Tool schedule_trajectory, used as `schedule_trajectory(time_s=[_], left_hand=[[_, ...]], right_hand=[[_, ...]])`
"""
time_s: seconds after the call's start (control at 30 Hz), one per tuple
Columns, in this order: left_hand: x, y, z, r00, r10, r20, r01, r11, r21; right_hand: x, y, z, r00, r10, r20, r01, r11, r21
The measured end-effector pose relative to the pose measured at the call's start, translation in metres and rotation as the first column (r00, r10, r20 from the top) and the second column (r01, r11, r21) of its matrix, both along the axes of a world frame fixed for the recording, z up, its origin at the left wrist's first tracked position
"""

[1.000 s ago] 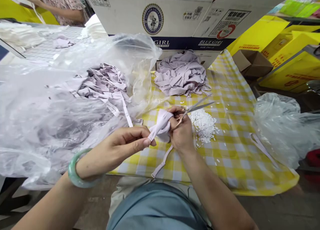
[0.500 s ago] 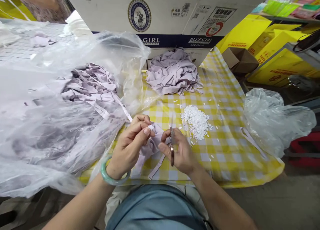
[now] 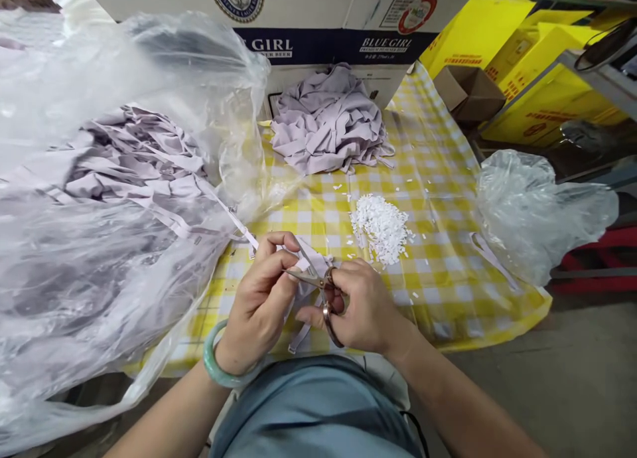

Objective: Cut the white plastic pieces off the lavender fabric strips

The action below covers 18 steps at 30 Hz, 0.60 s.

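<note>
My left hand point(image 3: 266, 299) is closed in a pinch on a mauve garment point(image 3: 311, 255) with thin straps, which hangs below the fingers. A pair of scissors point(image 3: 318, 280) is in my right hand point(image 3: 361, 305), fingers through the bronze-coloured handles. Its blades are spread and reach to my left fingertips, around the pinched edge of cloth. Whether they touch it I cannot tell. One strap point(image 3: 300, 337) dangles toward the table's front edge. Just beyond my right hand lies a heap of small white pieces point(image 3: 382, 229).
Mauve garments point(image 3: 331, 123) are piled before a large carton point(image 3: 318, 10). More garments point(image 3: 144, 156) fill a clear plastic bag point(image 3: 54, 259) at left. A crumpled plastic bag point(image 3: 542, 212) and a loose strap point(image 3: 492, 260) lie right on the checked tablecloth point(image 3: 448, 299). Yellow boxes point(image 3: 478, 30) stand beyond.
My right hand has turned the scissors from upright to pointing left, opened the blades and brought them to my left fingertips. The whole view has shifted slightly, lowering my gaze.
</note>
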<state>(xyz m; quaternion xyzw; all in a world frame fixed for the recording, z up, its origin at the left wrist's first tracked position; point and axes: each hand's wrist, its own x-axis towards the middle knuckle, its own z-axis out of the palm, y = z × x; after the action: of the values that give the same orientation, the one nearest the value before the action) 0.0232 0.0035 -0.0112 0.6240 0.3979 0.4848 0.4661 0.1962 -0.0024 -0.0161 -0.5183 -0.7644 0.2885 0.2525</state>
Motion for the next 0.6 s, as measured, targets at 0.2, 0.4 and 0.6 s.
schedule_trajectory(time_s=[0.2, 0.4, 0.6], left_hand=[[0.001, 0.0013, -0.0011, 0.999, -0.004, -0.043, 0.007, 0.997, 0.078], [0.002, 0.001, -0.0026, 0.996, -0.001, -0.09, 0.013, 0.99, 0.138], [0.0018, 0.0013, -0.0021, 0.991, 0.001, -0.132, 0.021, 0.986, 0.168]], right_hand=[[-0.0005, -0.0006, 0.0004, 1.0, -0.015, -0.012, 0.015, 1.0, 0.013], [-0.0007, 0.0004, 0.0017, 0.999, -0.025, -0.043, 0.025, 1.0, -0.007], [-0.0013, 0.0007, 0.0033, 0.999, -0.024, -0.046, 0.024, 1.0, -0.003]])
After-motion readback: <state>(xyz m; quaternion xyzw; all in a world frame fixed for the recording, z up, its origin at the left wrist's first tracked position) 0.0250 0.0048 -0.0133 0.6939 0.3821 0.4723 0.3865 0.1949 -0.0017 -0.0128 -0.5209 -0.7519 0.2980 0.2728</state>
